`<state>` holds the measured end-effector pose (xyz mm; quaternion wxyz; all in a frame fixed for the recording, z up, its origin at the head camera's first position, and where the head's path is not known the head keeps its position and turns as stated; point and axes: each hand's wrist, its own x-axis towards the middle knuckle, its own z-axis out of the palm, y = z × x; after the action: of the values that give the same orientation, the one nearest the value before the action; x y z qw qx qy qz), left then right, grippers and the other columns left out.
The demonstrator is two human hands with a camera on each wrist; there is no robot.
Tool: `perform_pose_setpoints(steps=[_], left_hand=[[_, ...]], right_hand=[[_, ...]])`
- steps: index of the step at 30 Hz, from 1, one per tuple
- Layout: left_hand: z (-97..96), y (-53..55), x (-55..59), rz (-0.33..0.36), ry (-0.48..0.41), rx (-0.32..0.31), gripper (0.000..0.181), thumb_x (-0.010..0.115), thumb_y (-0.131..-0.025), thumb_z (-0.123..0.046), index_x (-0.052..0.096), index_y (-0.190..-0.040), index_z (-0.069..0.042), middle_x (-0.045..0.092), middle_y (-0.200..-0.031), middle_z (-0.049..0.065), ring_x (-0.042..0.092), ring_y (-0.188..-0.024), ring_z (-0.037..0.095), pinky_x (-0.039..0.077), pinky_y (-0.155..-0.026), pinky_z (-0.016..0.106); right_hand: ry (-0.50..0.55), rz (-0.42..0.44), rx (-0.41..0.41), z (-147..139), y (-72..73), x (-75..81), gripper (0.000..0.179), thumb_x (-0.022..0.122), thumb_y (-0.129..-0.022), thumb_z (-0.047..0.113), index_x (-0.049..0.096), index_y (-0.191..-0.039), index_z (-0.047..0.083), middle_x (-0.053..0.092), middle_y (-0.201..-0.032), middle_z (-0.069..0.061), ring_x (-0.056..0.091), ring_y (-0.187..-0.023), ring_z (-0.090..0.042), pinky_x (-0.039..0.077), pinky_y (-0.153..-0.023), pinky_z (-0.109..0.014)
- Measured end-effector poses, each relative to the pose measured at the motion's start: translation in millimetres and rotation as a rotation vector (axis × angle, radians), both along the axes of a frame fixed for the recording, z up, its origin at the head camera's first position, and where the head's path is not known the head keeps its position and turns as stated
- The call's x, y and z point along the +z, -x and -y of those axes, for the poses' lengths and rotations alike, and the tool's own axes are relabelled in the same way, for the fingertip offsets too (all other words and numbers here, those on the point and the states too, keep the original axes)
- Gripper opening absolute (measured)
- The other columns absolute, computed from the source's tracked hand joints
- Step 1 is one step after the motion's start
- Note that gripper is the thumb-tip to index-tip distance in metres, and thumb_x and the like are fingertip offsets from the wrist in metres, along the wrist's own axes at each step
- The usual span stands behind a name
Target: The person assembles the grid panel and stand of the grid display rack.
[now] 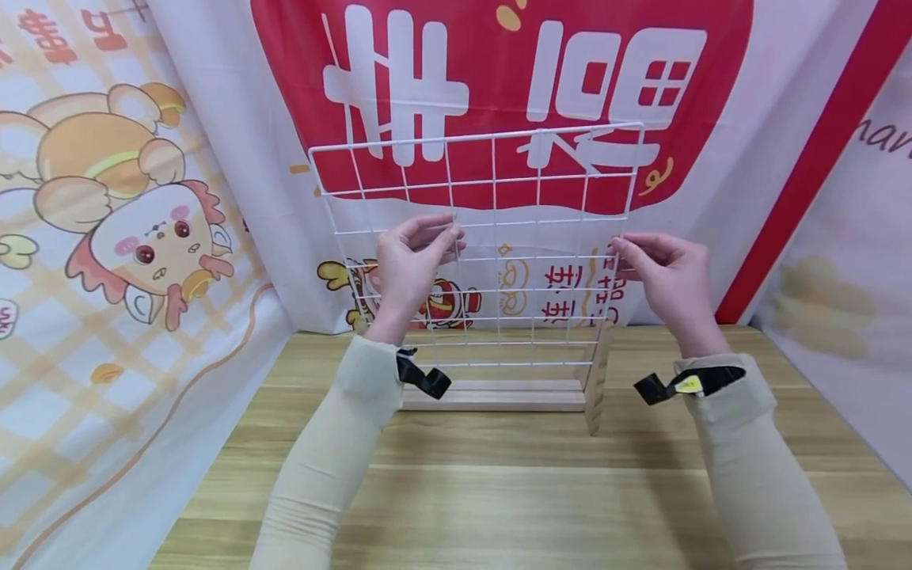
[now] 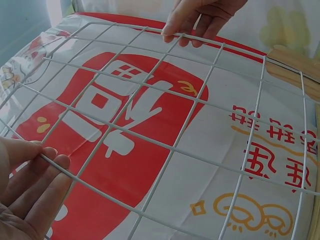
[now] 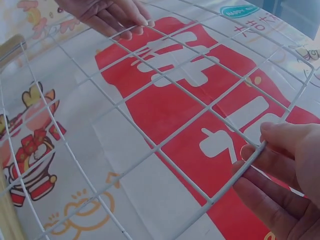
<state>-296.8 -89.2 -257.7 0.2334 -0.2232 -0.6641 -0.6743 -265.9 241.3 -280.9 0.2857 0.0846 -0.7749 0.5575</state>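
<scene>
A white wire grid panel (image 1: 495,180) stands upright, leaning slightly, with its lower end at a wooden stand (image 1: 513,398). My left hand (image 1: 409,273) pinches an inner wire left of the panel's middle; in the left wrist view its thumb lies on one side of the wire and its fingers (image 2: 47,185) behind. With thumb and fingertips, my right hand (image 1: 670,273) pinches the right edge wire, also seen close up in the right wrist view, where the fingers (image 3: 267,195) pass behind it. The stand's left side is hidden behind my left arm.
The stand rests on a wood-grain table (image 1: 492,499). Behind the panel hangs a white cloth with a red printed patch (image 1: 492,95). Printed cloth (image 1: 235,348) closes off the left side, and another pale cloth (image 1: 819,237) the right.
</scene>
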Motion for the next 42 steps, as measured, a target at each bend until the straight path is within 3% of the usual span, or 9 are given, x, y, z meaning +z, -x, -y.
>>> perform_pose_setpoints(steps=[6, 11, 16, 22, 26, 32, 38, 42], left_hand=[[5.4, -7.1, -0.1, 0.008, 0.081, 0.051, 0.038, 0.080, -0.091, -0.029, 0.073, -0.124, -0.009, 0.075, -0.110, 0.003, 0.073, -0.098, 0.018, 0.060, -0.086, 0.030], [27.7, -15.1, -9.1, -0.014, 0.089, 0.116, 0.042, 0.082, -0.088, -0.035, 0.074, -0.124, -0.014, 0.075, -0.113, 0.001, 0.071, -0.104, 0.019, 0.058, -0.090, 0.029], [61.3, -23.6, -18.9, -0.016, 0.017, 0.187, 0.042, 0.085, -0.086, -0.030, 0.075, -0.122, -0.012, 0.075, -0.113, 0.004, 0.072, -0.103, 0.020, 0.059, -0.087, 0.029], [93.2, -29.1, -22.9, -0.051, -0.167, 0.349, 0.032, 0.089, -0.081, -0.020, 0.078, -0.109, -0.008, 0.076, -0.106, 0.009, 0.073, -0.095, 0.020, 0.059, -0.086, 0.027], [104.7, -27.1, -24.5, -0.047, -0.208, 0.443, 0.031, 0.088, -0.082, -0.018, 0.078, -0.109, -0.006, 0.075, -0.107, 0.009, 0.073, -0.096, 0.020, 0.058, -0.087, 0.026], [112.2, -17.8, -23.3, 0.046, -0.163, 0.415, 0.041, 0.085, -0.085, -0.026, 0.075, -0.121, -0.009, 0.073, -0.117, 0.007, 0.071, -0.104, 0.020, 0.058, -0.088, 0.026], [115.2, -7.8, -18.3, 0.104, -0.154, 0.347, 0.038, 0.080, -0.088, -0.031, 0.075, -0.120, -0.010, 0.073, -0.115, 0.010, 0.070, -0.104, 0.024, 0.059, -0.085, 0.028], [115.6, -1.7, -15.8, 0.129, -0.145, 0.346, 0.040, 0.079, -0.088, -0.035, 0.075, -0.119, -0.009, 0.074, -0.112, 0.009, 0.070, -0.101, 0.024, 0.060, -0.083, 0.028]], right_hand=[[0.007, 0.015, -0.035, 2, -0.7, -0.9, 0.038, 0.071, -0.095, 0.039, 0.074, -0.126, 0.017, 0.074, -0.112, -0.004, 0.073, -0.090, -0.014, 0.057, -0.081, -0.017], [0.016, 0.018, -0.055, 4, -1.7, -1.3, 0.037, 0.071, -0.095, 0.039, 0.075, -0.125, 0.017, 0.074, -0.112, -0.004, 0.072, -0.090, -0.014, 0.057, -0.081, -0.017], [0.015, 0.020, -0.065, 5, -1.6, -1.7, 0.037, 0.071, -0.095, 0.039, 0.075, -0.124, 0.017, 0.074, -0.112, -0.004, 0.072, -0.089, -0.015, 0.057, -0.081, -0.017], [0.014, 0.015, -0.060, 5, -1.8, -0.3, 0.037, 0.071, -0.095, 0.039, 0.075, -0.125, 0.017, 0.074, -0.112, -0.004, 0.072, -0.090, -0.015, 0.056, -0.081, -0.017], [0.017, 0.009, -0.055, 5, -2.0, -1.0, 0.036, 0.072, -0.095, 0.038, 0.075, -0.124, 0.016, 0.075, -0.111, -0.004, 0.072, -0.089, -0.015, 0.056, -0.081, -0.016], [0.023, 0.010, -0.052, 6, -0.6, -2.7, 0.036, 0.072, -0.095, 0.038, 0.075, -0.124, 0.017, 0.075, -0.111, -0.004, 0.072, -0.089, -0.015, 0.057, -0.081, -0.017], [0.020, 0.010, -0.052, 5, -0.4, -3.5, 0.037, 0.072, -0.095, 0.039, 0.075, -0.125, 0.017, 0.074, -0.112, -0.004, 0.072, -0.090, -0.016, 0.057, -0.081, -0.017], [0.015, 0.010, -0.055, 5, -1.3, -3.3, 0.038, 0.071, -0.095, 0.039, 0.074, -0.125, 0.016, 0.074, -0.112, -0.004, 0.072, -0.090, -0.015, 0.057, -0.081, -0.017]])
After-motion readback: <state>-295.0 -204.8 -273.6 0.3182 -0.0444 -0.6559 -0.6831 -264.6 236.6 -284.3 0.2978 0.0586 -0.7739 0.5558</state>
